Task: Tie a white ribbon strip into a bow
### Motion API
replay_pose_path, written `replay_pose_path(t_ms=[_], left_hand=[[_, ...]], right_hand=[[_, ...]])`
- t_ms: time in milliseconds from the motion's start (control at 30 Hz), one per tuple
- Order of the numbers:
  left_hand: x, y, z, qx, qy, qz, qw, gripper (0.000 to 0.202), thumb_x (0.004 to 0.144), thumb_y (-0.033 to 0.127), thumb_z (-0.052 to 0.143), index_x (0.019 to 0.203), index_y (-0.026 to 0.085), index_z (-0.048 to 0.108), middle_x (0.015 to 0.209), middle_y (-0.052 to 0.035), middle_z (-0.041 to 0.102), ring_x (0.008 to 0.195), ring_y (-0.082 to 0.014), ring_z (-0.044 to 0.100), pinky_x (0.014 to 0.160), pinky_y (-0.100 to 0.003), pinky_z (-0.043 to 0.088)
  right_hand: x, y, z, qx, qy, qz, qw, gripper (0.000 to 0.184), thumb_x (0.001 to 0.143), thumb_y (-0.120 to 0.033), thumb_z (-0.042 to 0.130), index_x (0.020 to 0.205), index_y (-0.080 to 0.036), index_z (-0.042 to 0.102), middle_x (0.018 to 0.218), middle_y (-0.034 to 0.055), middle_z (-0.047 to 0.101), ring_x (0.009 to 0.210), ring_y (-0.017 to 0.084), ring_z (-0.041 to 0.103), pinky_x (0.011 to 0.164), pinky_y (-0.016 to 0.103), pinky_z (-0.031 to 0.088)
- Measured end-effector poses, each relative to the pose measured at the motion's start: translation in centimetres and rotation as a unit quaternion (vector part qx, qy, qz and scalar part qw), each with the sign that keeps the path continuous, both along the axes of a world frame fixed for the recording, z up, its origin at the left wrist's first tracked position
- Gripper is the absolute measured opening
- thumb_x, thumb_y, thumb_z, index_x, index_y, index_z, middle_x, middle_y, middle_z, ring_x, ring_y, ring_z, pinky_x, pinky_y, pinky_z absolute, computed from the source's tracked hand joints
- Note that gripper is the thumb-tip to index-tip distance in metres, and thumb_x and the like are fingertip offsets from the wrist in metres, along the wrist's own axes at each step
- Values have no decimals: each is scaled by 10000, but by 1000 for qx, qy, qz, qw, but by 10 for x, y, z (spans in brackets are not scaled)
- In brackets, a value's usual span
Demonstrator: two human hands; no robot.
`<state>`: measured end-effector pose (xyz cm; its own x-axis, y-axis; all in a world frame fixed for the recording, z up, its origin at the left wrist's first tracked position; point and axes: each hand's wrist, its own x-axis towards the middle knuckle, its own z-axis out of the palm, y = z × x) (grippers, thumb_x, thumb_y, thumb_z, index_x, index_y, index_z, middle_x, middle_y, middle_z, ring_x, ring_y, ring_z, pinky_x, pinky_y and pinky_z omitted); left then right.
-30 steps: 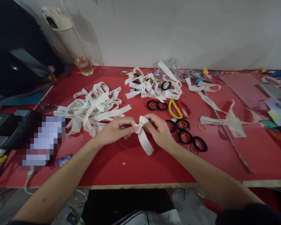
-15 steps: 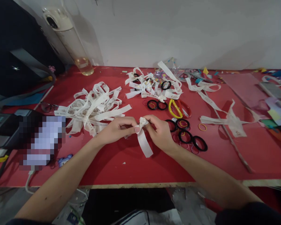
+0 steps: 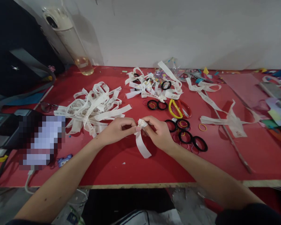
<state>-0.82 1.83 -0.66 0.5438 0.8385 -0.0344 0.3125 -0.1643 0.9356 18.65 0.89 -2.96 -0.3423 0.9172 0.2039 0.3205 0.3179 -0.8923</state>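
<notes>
My left hand (image 3: 115, 129) and my right hand (image 3: 158, 131) meet at the middle of the red table (image 3: 131, 168), both pinched on one white ribbon strip (image 3: 140, 142). The strip is bunched into a small fold between my fingertips, and its free tail hangs down onto the table. A loose heap of white ribbon strips (image 3: 93, 107) lies just left of my left hand. Black hair ties (image 3: 186, 136) lie right of my right hand.
A second ribbon pile (image 3: 152, 84) with yellow and red scissors (image 3: 178, 107) lies farther back. A clear bottle (image 3: 71, 40) stands at the back left beside a black bag (image 3: 16, 53). Ribbon pieces (image 3: 231, 120), a thin stick (image 3: 236, 150) and coloured scraps lie right. A phone (image 3: 41, 139) lies left.
My fingers have gathered the top of the strip into a tighter bunch, and the hanging tail has swung slightly left. Both hands stay in nearly the same place.
</notes>
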Motion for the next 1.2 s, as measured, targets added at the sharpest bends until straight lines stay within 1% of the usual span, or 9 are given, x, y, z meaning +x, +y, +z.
replay_pose_path(t_ms=[100,233,400,467,733,900,1000,1133,1200], left_hand=[[0,0,1,-10,-4,3,1000,298,870,392,582,698,150,561,644,33,519,588,-76,459,563,-204,370],[1,-1,0,-25,-9,17,999,254,862,380,596,745,156,566,660,37,521,582,-75,475,567,-205,392],[1,-1,-1,-20,-30,53,998,218,830,370,644,859,170,563,769,27,564,665,-81,522,609,-200,426],[2,-1,-1,-21,-31,52,998,210,833,366,642,883,171,582,797,21,587,687,-83,534,629,-199,433],[2,-2,-2,4,-2,29,1000,167,833,324,642,800,160,638,731,22,613,678,-87,533,626,-188,418],[3,-3,1,-7,-14,84,996,238,839,380,627,759,159,592,676,34,557,561,-71,525,529,-180,427],[1,-2,3,-12,-28,117,993,257,843,398,618,758,158,577,686,30,553,557,-72,533,530,-183,455],[0,0,2,39,-19,140,989,217,846,371,623,787,163,603,739,15,574,669,-82,525,596,-172,462],[-1,0,1,42,-15,139,989,209,852,366,617,796,165,607,748,11,576,681,-84,524,599,-170,466]], right_hand=[[0,1,0,5,-6,-17,1000,117,930,-290,513,930,-216,604,714,-11,635,574,106,570,582,228,444],[1,2,0,-11,13,-6,1000,113,933,-293,507,943,-218,590,682,-20,610,548,102,563,569,224,454],[1,0,1,-26,33,3,999,120,942,-300,496,953,-213,578,623,-40,568,522,87,548,557,204,459],[0,0,1,-28,37,4,999,123,944,-302,496,956,-210,577,617,-44,564,513,81,542,547,197,455],[1,0,-3,-18,30,18,999,123,940,-251,487,1030,-222,565,698,-28,612,544,92,568,551,213,460],[-2,0,0,-15,23,12,1000,170,943,-308,495,1082,-218,537,697,-21,610,576,112,586,590,238,468],[-2,-1,2,-12,13,-4,1000,193,932,-343,522,1077,-216,518,659,-32,605,561,117,577,576,239,449],[-2,0,1,-14,18,-12,1000,191,926,-362,530,1056,-223,519,802,8,674,693,140,639,631,244,475],[-2,1,0,-15,20,-15,1000,193,926,-367,527,1055,-223,524,883,29,686,773,155,655,665,253,486]])
